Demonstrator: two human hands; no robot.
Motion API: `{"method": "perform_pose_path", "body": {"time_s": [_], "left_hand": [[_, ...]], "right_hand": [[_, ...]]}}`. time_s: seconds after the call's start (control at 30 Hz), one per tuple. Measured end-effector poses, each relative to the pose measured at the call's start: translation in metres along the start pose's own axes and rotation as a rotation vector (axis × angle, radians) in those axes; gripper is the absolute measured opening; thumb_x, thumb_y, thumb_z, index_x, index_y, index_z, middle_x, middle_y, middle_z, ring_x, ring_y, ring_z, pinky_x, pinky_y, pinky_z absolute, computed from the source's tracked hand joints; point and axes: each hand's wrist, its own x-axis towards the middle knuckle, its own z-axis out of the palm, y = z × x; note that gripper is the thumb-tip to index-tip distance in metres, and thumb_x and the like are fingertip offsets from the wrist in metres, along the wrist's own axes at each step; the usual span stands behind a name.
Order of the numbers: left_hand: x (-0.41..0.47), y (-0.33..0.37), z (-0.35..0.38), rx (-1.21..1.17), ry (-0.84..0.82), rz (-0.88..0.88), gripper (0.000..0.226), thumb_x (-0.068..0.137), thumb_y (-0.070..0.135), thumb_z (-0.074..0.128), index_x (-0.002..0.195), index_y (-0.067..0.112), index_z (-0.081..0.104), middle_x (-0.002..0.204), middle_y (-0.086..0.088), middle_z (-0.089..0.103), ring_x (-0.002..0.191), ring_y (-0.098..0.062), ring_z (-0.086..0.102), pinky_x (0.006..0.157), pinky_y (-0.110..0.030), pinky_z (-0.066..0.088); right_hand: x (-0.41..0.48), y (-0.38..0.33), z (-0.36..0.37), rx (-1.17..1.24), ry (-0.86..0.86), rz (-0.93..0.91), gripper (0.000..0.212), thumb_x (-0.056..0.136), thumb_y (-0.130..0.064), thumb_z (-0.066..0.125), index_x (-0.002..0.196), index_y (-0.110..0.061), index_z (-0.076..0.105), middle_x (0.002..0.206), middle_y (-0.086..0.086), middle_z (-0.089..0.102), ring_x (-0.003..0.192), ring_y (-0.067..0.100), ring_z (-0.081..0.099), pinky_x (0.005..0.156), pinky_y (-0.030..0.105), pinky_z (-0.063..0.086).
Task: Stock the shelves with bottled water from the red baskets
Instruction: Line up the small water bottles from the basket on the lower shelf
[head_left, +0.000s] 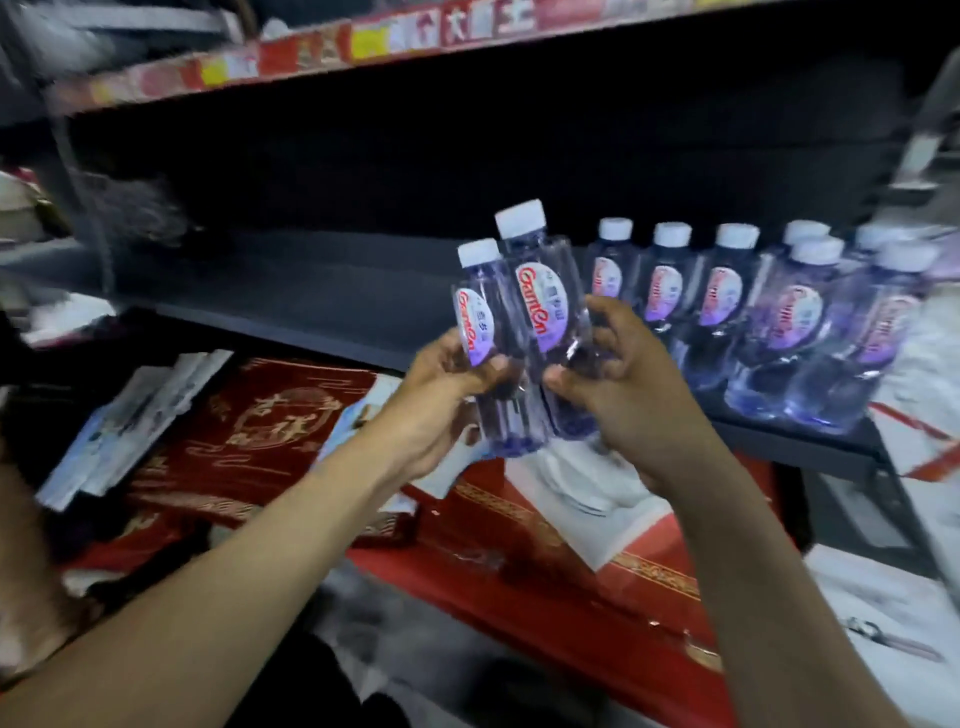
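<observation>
I hold two small clear water bottles with white caps and red-lettered labels, upright and side by side in front of the dark shelf (291, 291). My left hand (441, 384) grips the shorter-looking left bottle (475, 322). My right hand (623, 379) grips the right bottle (543, 296), whose cap stands higher. Several identical bottles (727, 306) stand in rows on the right part of the shelf, just right of my hands. No red basket is in view.
The shelf's left part is bare dark board. A higher shelf edge with red and yellow price strips (311, 52) runs overhead. Below the shelf lie red and gold boxes (260, 426), white packets (135, 415) and a white wrapped item (587, 478).
</observation>
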Motion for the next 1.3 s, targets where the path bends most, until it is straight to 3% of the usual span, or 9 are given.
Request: {"method": "perform_pose_path", "body": {"time_s": [0.1, 0.23, 0.43, 0.6, 0.77, 0.9, 0.97, 1.17, 1.3], "left_hand": [[0.03, -0.01, 0.029, 0.022, -0.036, 0.061, 0.032, 0.084, -0.005, 0.065, 0.113, 0.008, 0.063, 0.098, -0.005, 0.074, 0.09, -0.022, 0.067, 0.082, -0.04, 0.056], [0.055, -0.019, 0.061, 0.032, -0.035, 0.119, 0.036, 0.083, -0.015, 0.062, 0.102, 0.016, 0.064, 0.085, 0.011, 0.075, 0.086, -0.006, 0.068, 0.086, -0.028, 0.056], [0.08, -0.038, 0.076, 0.097, -0.04, 0.191, 0.044, 0.079, -0.012, 0.068, 0.118, 0.008, 0.062, 0.096, 0.011, 0.071, 0.091, 0.001, 0.068, 0.08, -0.018, 0.053], [0.093, -0.048, 0.079, 0.102, -0.054, 0.186, 0.045, 0.079, -0.013, 0.068, 0.118, 0.008, 0.059, 0.105, -0.001, 0.069, 0.101, -0.012, 0.066, 0.092, -0.028, 0.054], [0.102, -0.058, 0.074, 0.093, -0.02, 0.17, 0.049, 0.078, -0.011, 0.069, 0.121, 0.011, 0.059, 0.108, 0.001, 0.07, 0.106, -0.013, 0.066, 0.094, -0.031, 0.054], [0.103, -0.06, 0.076, 0.084, -0.016, 0.177, 0.051, 0.078, -0.007, 0.071, 0.123, 0.015, 0.059, 0.112, 0.0, 0.07, 0.108, -0.015, 0.066, 0.096, -0.035, 0.054], [0.102, -0.059, 0.077, 0.091, -0.017, 0.186, 0.05, 0.077, -0.005, 0.072, 0.121, 0.015, 0.059, 0.111, 0.003, 0.07, 0.107, -0.013, 0.066, 0.096, -0.037, 0.053], [0.099, -0.062, 0.078, 0.158, -0.015, 0.228, 0.048, 0.082, 0.002, 0.073, 0.122, 0.022, 0.058, 0.104, 0.014, 0.068, 0.093, 0.005, 0.064, 0.082, -0.018, 0.053], [0.095, -0.065, 0.081, 0.277, 0.008, 0.229, 0.054, 0.084, 0.012, 0.072, 0.128, 0.036, 0.052, 0.118, 0.004, 0.063, 0.109, -0.007, 0.061, 0.094, -0.034, 0.053]], "right_hand": [[0.006, 0.019, -0.02, -0.039, 0.145, -0.028, 0.048, 0.091, -0.004, 0.066, 0.117, -0.04, 0.047, 0.096, -0.022, 0.06, 0.084, -0.016, 0.06, 0.073, 0.012, 0.052], [0.015, 0.042, -0.043, 0.01, 0.24, 0.008, 0.052, 0.092, 0.002, 0.061, 0.136, -0.022, 0.045, 0.101, -0.016, 0.062, 0.089, -0.003, 0.064, 0.078, 0.019, 0.052], [0.03, 0.073, -0.061, -0.045, 0.345, 0.053, 0.053, 0.093, 0.001, 0.061, 0.137, -0.019, 0.04, 0.12, -0.007, 0.062, 0.1, 0.002, 0.066, 0.09, 0.034, 0.055], [0.043, 0.085, -0.061, -0.027, 0.407, 0.061, 0.051, 0.093, 0.003, 0.059, 0.137, -0.015, 0.041, 0.125, 0.002, 0.062, 0.109, 0.015, 0.065, 0.08, 0.027, 0.058], [0.048, 0.089, -0.057, -0.089, 0.392, 0.045, 0.049, 0.093, 0.004, 0.06, 0.133, -0.019, 0.045, 0.114, -0.01, 0.064, 0.097, -0.002, 0.066, 0.074, 0.015, 0.053], [0.046, 0.091, -0.055, -0.208, 0.439, 0.02, 0.046, 0.089, -0.011, 0.064, 0.13, -0.027, 0.051, 0.126, 0.003, 0.06, 0.112, 0.012, 0.062, 0.095, 0.039, 0.054], [0.045, 0.091, -0.055, -0.252, 0.478, 0.002, 0.046, 0.088, -0.011, 0.065, 0.129, -0.026, 0.052, 0.124, 0.005, 0.06, 0.112, 0.016, 0.061, 0.097, 0.045, 0.052], [0.051, 0.093, -0.048, -0.361, 0.522, -0.017, 0.052, 0.089, -0.009, 0.063, 0.136, -0.025, 0.046, 0.127, 0.0, 0.059, 0.12, 0.019, 0.056, 0.099, 0.048, 0.05], [0.055, 0.097, -0.045, -0.487, 0.546, 0.017, 0.058, 0.092, -0.012, 0.064, 0.145, -0.025, 0.042, 0.13, 0.001, 0.056, 0.119, 0.012, 0.05, 0.104, 0.036, 0.045]]}}
